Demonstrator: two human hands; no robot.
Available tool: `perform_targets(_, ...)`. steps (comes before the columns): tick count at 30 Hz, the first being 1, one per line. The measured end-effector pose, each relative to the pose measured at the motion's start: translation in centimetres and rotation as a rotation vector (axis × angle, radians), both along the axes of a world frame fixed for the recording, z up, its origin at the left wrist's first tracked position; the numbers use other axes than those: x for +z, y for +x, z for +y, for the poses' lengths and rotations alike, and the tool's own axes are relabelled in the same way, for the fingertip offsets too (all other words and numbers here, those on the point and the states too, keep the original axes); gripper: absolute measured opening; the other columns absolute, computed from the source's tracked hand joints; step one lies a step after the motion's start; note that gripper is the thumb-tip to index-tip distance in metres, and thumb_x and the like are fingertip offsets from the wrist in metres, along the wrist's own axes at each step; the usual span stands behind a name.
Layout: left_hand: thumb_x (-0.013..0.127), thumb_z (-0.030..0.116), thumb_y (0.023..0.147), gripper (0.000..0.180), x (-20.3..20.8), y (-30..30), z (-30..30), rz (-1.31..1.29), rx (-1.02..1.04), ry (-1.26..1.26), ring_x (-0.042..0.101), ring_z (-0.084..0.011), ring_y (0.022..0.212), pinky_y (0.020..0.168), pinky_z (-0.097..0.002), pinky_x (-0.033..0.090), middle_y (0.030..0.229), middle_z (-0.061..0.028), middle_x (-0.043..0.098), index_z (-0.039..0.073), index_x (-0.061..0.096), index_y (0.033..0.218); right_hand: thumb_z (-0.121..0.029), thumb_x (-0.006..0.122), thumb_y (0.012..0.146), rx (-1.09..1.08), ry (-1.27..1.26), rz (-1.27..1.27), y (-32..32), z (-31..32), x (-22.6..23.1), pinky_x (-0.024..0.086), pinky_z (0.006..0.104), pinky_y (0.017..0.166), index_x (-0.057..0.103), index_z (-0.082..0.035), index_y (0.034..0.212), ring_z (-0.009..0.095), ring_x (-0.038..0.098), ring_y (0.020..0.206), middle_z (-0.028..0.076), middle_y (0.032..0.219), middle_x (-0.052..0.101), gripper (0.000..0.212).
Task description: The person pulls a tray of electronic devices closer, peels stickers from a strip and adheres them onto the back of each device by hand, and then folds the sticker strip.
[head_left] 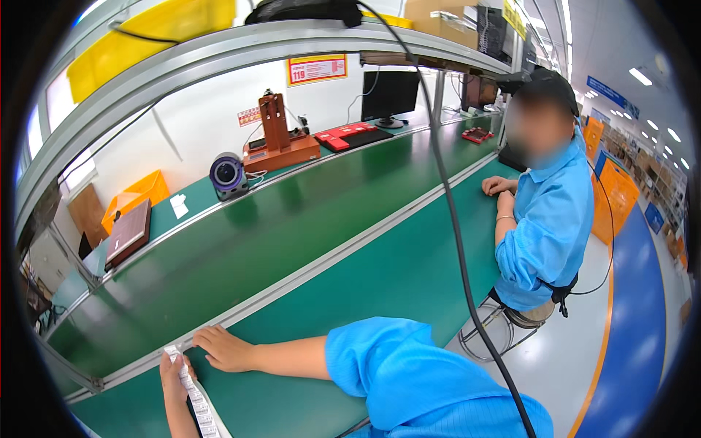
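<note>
My left hand [173, 378] is closed around a long white strip of printed labels [200, 409], which hangs down past the wrist toward the lower edge. Just right of the strip's top end is my right hand [225, 350], with its fingers bent and the fingertips drawn together by the metal rail. Whatever sits between those fingertips is too small to make out. Both hands are over the near edge of the green workbench [380, 285], at the lower left.
Beyond the rail runs a dark green belt [292, 219]. Behind it stand an orange-red fixture [281, 150], a round dark device [228, 175], a monitor [391, 96] and a brown case [129, 232]. At right sits a co-worker [548, 219] in blue. A black cable [456, 226] hangs across.
</note>
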State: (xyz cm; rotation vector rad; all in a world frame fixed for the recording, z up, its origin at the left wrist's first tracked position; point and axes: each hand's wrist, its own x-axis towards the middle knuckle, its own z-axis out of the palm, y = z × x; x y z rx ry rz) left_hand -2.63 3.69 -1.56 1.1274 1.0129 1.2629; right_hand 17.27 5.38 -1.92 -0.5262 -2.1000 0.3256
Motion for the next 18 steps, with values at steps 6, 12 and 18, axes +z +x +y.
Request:
perform_targets(6,0.052,0.011,0.081,0.019,-0.4,1.9,0.2,0.095,-0.02,0.098,0.048,-0.0132,0.04,0.036,-0.0242,0.043,0.062,-0.006,0.05,0.005,0.039,0.094,-0.005,0.053,0.064,-0.21,0.037,0.045,0.2,1.6,-0.9,0.031,0.0374,0.075,0.047,-0.001,0.08,0.027,0.042,0.087,0.013,0.088,0.047,0.018)
perform_targets(12,0.051,0.013,0.081,0.021,-0.9,6.4,2.8,-0.014,-0.114,0.02,0.048,-0.0109,0.042,0.036,-0.0229,0.041,0.064,-0.0033,0.051,0.004,0.041,0.098,-0.012,0.053,0.066,-0.353,-0.078,0.019,0.6,2.8,-0.8,0.033,0.0365,0.073,0.051,-0.003,0.07,0.027,0.045,0.079,0.011,0.075,0.051,0.011)
perform_targets(18,0.048,0.013,0.084,0.021,-0.8,8.5,3.9,-0.115,-0.125,0.016,0.046,-0.0085,0.042,0.036,-0.0199,0.039,0.066,-0.0029,0.052,0.003,0.04,0.101,-0.015,0.05,0.069,-0.408,-0.078,0.035,0.8,3.9,-1.5,0.033,0.0345,0.07,0.048,-0.003,0.071,0.025,0.046,0.074,0.01,0.071,0.051,0.013)
